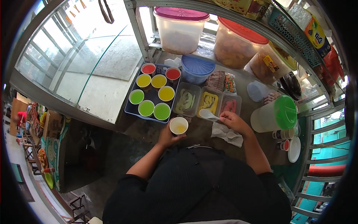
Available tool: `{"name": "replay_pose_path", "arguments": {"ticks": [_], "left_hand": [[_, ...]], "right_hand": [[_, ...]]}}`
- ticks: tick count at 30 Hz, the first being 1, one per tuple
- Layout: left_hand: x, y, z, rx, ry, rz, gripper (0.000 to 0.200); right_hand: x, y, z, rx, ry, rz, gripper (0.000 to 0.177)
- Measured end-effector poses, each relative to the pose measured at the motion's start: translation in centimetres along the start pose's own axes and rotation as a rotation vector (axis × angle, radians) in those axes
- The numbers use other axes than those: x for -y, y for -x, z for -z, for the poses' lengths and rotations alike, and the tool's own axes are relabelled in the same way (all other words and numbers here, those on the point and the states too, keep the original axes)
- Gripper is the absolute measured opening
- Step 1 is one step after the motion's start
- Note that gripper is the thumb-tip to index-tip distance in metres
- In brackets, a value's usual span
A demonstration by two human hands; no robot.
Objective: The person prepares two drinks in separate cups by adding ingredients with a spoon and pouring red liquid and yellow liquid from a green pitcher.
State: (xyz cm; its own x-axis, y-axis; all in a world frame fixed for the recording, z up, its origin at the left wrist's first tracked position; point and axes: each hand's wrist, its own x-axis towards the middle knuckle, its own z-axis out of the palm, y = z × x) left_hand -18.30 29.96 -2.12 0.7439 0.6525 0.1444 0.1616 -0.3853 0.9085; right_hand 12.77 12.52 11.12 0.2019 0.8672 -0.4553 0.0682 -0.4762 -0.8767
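My left hand (169, 136) is wrapped round a white cup (179, 126) with a little pale yellow stuff at its bottom. In my right hand (235, 122) is a white spoon (209, 115), its bowl over the near edge of a plastic tub of yellow paste (209, 102). To that tub's left stands a tub of pale green paste (185, 100), and to its right a tub of red paste (230, 105). A crumpled white tissue (226, 135) lies below my right hand. Left of the tubs, a blue tray (131, 108) holds several cups filled with red, yellow and green.
Behind the tubs stands a blue-lidded container (197, 69), beside a bag of colourful sweets (230, 83). A green-lidded jug (274, 115) and stacked cups (283, 134) are at the right. Large lidded bins (181, 31) line the back, under a metal-framed shelf (238, 20).
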Motion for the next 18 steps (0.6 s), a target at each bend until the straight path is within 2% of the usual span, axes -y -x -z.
{"name": "replay_pose_path", "arguments": {"ticks": [12, 18], "left_hand": [[-0.1, -0.4, -0.2, -0.016, -0.034, -0.007, 0.094], [-0.8, -0.7, 0.0, -0.035, -0.022, -0.029, 0.096]], "right_hand": [[-1.3, -1.4, -0.4, -0.012, -0.104, 0.005, 0.018], [-0.1, -3.7, -1.1, -0.071, 0.155, 0.004, 0.022]]}}
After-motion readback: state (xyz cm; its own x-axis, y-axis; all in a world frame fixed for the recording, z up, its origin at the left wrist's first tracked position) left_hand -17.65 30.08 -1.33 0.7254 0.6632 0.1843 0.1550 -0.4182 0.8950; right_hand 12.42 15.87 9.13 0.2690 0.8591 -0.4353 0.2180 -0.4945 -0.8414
